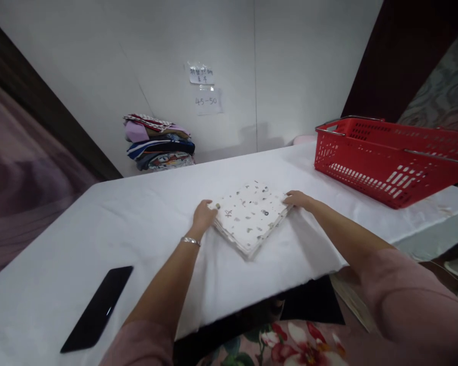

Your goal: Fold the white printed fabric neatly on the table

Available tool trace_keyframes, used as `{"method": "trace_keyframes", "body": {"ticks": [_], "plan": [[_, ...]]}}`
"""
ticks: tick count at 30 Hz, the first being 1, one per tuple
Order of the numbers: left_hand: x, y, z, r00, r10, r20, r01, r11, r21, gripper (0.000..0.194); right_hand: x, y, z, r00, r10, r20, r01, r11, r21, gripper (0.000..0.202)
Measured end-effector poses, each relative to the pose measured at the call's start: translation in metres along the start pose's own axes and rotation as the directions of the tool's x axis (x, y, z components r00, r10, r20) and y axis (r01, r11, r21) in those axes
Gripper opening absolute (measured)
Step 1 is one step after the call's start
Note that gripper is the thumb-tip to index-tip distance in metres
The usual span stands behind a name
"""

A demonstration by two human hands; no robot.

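Folded white printed cloth [248, 211] on white-covered tabletop [148, 213], in front of the person, one corner pointing toward the body. Left hand [203, 217]: fingers clamped on the cloth's left corner, silver bracelet [191, 241] at wrist. Right hand [298, 199]: fingers clamped on its right corner. Black smartphone [98, 309] lies near left, well apart from cloth. Red plastic shopping basket [370, 175] far right. Folded clothes stack [160, 145] at far edge, by wall [290, 66].
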State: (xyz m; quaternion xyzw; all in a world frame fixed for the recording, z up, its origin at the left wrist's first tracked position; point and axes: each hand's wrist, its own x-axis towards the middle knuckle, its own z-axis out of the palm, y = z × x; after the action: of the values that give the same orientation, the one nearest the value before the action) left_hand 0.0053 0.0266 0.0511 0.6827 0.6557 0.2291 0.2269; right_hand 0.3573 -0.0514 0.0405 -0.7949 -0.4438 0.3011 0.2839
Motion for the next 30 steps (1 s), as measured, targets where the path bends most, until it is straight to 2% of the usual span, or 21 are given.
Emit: {"method": "trace_keyframes", "body": {"ticks": [3,5,6,8,11,13,16,19,22,25,30], "plan": [[0.030,-0.009,-0.025,0.991,0.034,-0.131,-0.031,0.999,0.027,0.051,-0.038,-0.001,0.023,0.984,-0.006,0.179,0.001,1.000,0.023,0.074],[0.044,-0.017,-0.037,0.996,-0.007,-0.091,0.010,0.999,0.034,0.058,-0.063,-0.001,0.038,0.940,-0.046,0.337,0.016,0.996,0.093,0.091],[0.047,-0.020,-0.040,0.997,-0.018,-0.073,0.022,0.998,0.058,0.059,-0.072,0.000,0.044,0.933,-0.067,0.353,0.029,0.993,0.111,0.092],[0.042,-0.023,-0.040,0.995,0.054,-0.089,-0.045,0.994,0.096,0.054,-0.083,0.000,0.051,0.939,-0.076,0.337,0.034,0.991,0.128,0.089],[0.013,-0.020,-0.028,0.961,0.262,-0.093,-0.252,0.961,0.114,0.040,-0.086,-0.002,0.052,0.957,-0.044,0.288,0.007,0.992,0.129,0.081],[-0.017,-0.018,-0.017,0.910,0.410,-0.057,-0.406,0.911,0.074,0.033,-0.084,-0.004,0.051,0.959,-0.049,0.280,0.015,0.992,0.124,0.078],[-0.065,-0.017,-0.002,0.826,0.563,0.019,-0.563,0.826,-0.001,0.027,-0.083,-0.006,0.052,0.962,-0.064,0.266,0.037,0.994,0.104,0.077],[-0.102,-0.016,0.010,0.751,0.658,0.054,-0.658,0.753,-0.020,0.029,-0.084,-0.005,0.055,0.968,-0.054,0.245,0.020,0.990,0.141,0.071],[-0.123,-0.011,0.022,0.696,0.713,0.091,-0.717,0.696,0.028,0.029,-0.086,0.000,0.055,0.985,-0.057,0.162,0.019,0.973,0.230,0.050],[-0.130,-0.002,0.033,0.675,0.726,0.129,-0.737,0.670,0.086,0.030,-0.093,0.007,0.053,0.987,-0.059,0.151,0.012,0.956,0.294,0.029],[-0.131,0.008,0.045,0.714,0.686,0.143,-0.700,0.701,0.137,0.029,-0.102,0.013,0.052,0.957,-0.059,0.284,-0.036,0.947,0.318,0.036]]}}
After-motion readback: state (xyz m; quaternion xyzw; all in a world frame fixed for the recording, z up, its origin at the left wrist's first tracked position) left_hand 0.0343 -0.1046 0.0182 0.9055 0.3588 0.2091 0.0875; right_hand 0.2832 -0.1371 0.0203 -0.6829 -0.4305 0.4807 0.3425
